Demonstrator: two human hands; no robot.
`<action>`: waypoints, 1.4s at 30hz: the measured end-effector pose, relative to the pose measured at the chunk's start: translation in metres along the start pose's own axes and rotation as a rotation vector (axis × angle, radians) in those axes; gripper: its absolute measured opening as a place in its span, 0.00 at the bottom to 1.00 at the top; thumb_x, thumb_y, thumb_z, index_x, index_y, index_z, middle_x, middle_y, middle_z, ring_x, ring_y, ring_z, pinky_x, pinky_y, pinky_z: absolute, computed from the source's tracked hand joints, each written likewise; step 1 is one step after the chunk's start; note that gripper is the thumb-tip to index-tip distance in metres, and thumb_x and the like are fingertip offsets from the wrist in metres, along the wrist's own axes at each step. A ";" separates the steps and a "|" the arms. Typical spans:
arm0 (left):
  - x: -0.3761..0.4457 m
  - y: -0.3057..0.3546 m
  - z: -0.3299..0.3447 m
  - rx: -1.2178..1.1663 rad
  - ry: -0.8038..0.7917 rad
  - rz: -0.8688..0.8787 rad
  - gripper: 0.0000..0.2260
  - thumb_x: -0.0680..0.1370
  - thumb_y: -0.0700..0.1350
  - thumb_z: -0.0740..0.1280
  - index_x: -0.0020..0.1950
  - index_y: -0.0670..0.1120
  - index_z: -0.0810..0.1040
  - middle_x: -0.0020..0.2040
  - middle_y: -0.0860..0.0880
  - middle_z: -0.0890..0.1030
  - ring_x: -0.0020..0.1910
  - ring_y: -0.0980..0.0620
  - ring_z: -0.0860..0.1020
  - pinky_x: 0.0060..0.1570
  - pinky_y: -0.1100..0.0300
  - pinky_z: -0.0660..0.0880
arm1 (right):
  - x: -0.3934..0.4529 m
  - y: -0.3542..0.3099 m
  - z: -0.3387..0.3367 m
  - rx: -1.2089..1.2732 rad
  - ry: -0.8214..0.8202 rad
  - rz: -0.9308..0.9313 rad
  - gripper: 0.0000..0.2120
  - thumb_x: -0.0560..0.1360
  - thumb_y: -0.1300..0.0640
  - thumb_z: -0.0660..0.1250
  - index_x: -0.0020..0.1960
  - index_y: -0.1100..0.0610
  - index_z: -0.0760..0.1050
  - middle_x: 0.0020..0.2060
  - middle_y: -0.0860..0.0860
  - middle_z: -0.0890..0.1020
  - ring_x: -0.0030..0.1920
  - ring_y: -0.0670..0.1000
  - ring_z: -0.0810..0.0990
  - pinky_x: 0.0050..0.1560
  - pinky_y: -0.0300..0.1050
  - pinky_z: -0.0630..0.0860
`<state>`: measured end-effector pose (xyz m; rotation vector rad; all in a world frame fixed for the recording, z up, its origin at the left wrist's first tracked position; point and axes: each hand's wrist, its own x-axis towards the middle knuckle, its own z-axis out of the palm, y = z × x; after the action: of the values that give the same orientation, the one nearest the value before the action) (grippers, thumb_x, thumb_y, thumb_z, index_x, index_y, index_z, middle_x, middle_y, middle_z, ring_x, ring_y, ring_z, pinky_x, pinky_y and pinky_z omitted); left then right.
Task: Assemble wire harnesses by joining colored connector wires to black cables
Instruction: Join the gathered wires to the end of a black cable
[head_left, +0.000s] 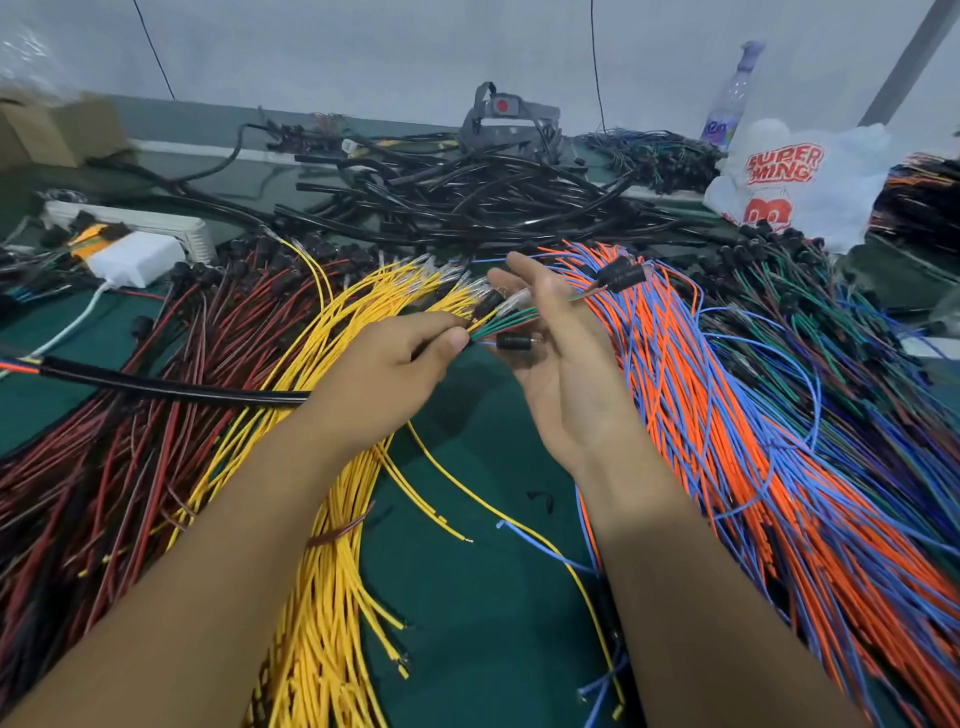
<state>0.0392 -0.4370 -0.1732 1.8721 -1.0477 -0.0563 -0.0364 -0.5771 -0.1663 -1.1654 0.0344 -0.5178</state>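
Near: loose yellow wires (332, 571) on green surface (467, 597). Mid: left hand (384, 374) pinching colored wire ends (498, 319) fed through black cable (171, 387); right hand (561, 353) spread, fingers apart. Far: black cables (483, 202) piled, mostly unjoined; much left.

cable pile (467, 192) behind wire bundles (332, 415), bag (795, 182) right

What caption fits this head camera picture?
Left hand pinches a few coloured wires beside the open right hand, above yellow wires.
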 end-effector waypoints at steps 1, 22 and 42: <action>0.000 0.001 0.000 0.014 -0.021 -0.008 0.11 0.80 0.53 0.58 0.40 0.52 0.74 0.29 0.56 0.71 0.29 0.58 0.67 0.32 0.56 0.64 | 0.000 0.002 0.000 -0.007 -0.003 -0.022 0.13 0.78 0.48 0.60 0.56 0.50 0.79 0.53 0.47 0.84 0.51 0.46 0.81 0.46 0.38 0.76; 0.006 -0.005 0.009 0.523 0.262 -0.153 0.11 0.80 0.55 0.61 0.47 0.50 0.76 0.32 0.53 0.74 0.34 0.48 0.72 0.27 0.58 0.60 | 0.000 0.009 0.004 -0.347 0.297 0.157 0.15 0.81 0.51 0.58 0.45 0.55 0.80 0.44 0.55 0.85 0.39 0.52 0.85 0.41 0.41 0.79; 0.003 -0.005 0.012 0.486 0.211 -0.086 0.10 0.77 0.55 0.66 0.54 0.53 0.80 0.43 0.51 0.82 0.42 0.48 0.78 0.39 0.53 0.77 | 0.000 0.013 -0.009 -0.757 0.333 -0.144 0.08 0.74 0.60 0.68 0.40 0.48 0.78 0.44 0.53 0.81 0.35 0.39 0.74 0.38 0.28 0.68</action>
<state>0.0389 -0.4467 -0.1817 2.2975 -0.8856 0.3690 -0.0338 -0.5812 -0.1812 -1.8127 0.4688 -0.8627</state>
